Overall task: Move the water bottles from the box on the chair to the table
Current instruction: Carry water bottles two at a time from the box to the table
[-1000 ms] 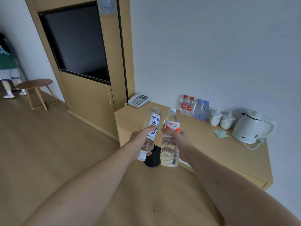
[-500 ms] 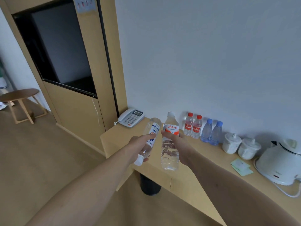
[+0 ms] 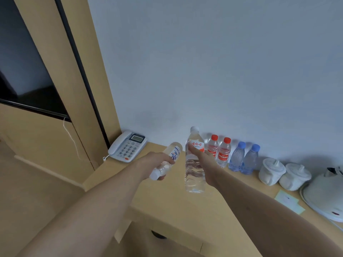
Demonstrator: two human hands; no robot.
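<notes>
My left hand (image 3: 155, 164) grips a clear bottle with a blue-and-white label (image 3: 171, 156), tilted with its white cap toward me and its base pointing at the wall. My right hand (image 3: 201, 158) holds a taller upright bottle with a red-and-white label (image 3: 194, 169) by its upper half. Both bottles hang above the light wooden table (image 3: 178, 204). Against the wall stand two red-capped bottles (image 3: 220, 152) and two blue-capped bottles (image 3: 243, 158). The box and the chair are out of view.
A white telephone (image 3: 128, 146) sits at the table's left back corner beside a wooden wall panel (image 3: 78, 71). Two white lidded cups (image 3: 284, 174), paper sachets (image 3: 288, 201) and a white kettle (image 3: 326, 195) fill the right side.
I have come closer to the table, which now fills the lower view. Both hands have carried their bottles forward over the tabletop, near the row by the wall.
</notes>
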